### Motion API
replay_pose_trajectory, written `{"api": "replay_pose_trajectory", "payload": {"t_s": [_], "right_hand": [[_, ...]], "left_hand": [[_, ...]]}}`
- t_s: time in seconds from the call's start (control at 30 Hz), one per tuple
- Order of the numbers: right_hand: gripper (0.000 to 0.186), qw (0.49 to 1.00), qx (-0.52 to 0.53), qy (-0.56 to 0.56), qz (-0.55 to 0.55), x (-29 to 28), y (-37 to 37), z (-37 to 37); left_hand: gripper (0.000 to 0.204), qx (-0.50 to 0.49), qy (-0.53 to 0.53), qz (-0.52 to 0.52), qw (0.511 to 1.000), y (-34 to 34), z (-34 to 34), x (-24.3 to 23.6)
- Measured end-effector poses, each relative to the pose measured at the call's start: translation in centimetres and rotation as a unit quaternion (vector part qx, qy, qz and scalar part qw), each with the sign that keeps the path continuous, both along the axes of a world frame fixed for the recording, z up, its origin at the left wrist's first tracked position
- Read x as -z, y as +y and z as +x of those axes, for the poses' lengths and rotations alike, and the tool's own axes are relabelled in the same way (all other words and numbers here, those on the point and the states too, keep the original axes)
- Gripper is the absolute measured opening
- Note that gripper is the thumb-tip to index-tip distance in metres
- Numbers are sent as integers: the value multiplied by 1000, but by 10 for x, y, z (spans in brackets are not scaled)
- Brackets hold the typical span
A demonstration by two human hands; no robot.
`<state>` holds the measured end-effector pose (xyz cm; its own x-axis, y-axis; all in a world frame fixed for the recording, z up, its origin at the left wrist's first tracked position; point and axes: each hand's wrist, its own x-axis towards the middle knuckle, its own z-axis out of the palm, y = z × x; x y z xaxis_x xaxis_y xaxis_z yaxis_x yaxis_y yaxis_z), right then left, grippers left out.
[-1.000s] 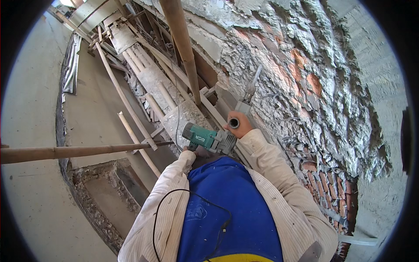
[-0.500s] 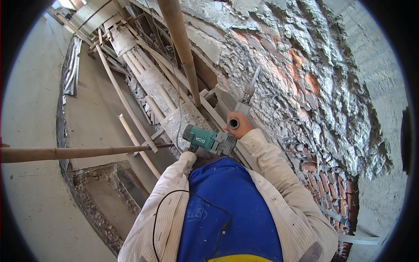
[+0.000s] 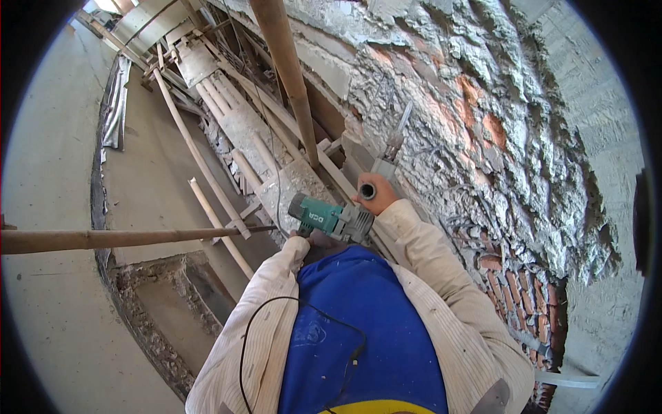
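Note:
A teal and grey demolition hammer (image 3: 324, 217) lies across the lower middle of the view, in front of my blue shirt. My right hand (image 3: 379, 196) is closed on its side handle, beside the round open end of the grip. Mostly hidden by the body of the tool, my left hand (image 3: 301, 236) grips the rear handle. The steel bit (image 3: 400, 129) points up against the rough, chipped wall (image 3: 483, 159), where red brick shows through pale plaster. Whether its tip is biting into the wall is hard to tell. A thin power cord (image 3: 278, 203) runs near the rear handle.
Bamboo scaffold poles (image 3: 294, 90) rise ahead, and another pole (image 3: 103, 239) crosses horizontally at left. Dusty planks and poles (image 3: 238, 138) form a narrow platform beside the wall. A smooth grey wall (image 3: 48, 152) with dark-edged recesses fills the left side.
The view has shifted very slightly. The hammer, its bit and both hands stay in nearly the same positions, with the same grip.

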<state>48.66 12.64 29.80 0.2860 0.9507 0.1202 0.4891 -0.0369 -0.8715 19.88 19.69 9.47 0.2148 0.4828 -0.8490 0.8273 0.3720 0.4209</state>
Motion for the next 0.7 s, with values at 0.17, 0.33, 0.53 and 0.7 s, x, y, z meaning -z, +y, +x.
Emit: {"api": "replay_pose_trajectory", "payload": {"t_s": [0.17, 0.33, 0.53, 0.7], "right_hand": [[38, 999, 0, 38, -17, 0, 2, 2], [38, 999, 7, 5, -34, -6, 5, 3], [37, 992, 59, -25, 110, -5, 9, -3], [41, 999, 1, 7, -45, -5, 6, 5]], "left_hand": [[69, 105, 79, 63, 989, 2, -1, 2], [68, 63, 48, 49, 996, 3, 0, 0], [67, 134, 71, 65, 986, 7, 0, -1], [66, 121, 65, 76, 988, 4, 2, -1]]}}
